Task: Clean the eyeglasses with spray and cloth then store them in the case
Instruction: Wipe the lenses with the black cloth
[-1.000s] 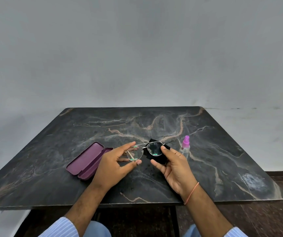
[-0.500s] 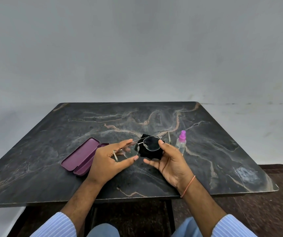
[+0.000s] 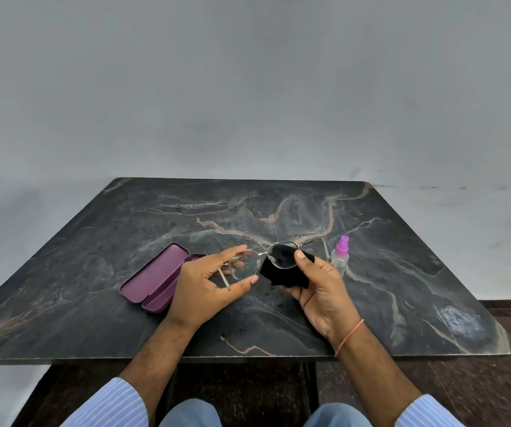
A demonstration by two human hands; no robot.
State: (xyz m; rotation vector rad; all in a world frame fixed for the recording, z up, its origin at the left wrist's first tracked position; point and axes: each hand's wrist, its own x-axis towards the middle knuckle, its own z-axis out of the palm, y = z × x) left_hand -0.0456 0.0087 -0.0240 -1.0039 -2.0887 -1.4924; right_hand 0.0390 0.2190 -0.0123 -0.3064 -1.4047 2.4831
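Glasses tipped a little since half a second ago, right lens now over the black cloth, thumb slid up onto that lens. Left hand pinching the left lens rim, finger on top and thumb under. Right hand gripping the cloth behind the glasses. Purple case lying open left of the glasses. Spray bottle standing right of the glasses. All above the dark table.

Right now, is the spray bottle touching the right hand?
Apart. The head view shows a strip of dark table between the spray bottle and the right hand, which holds the black cloth.
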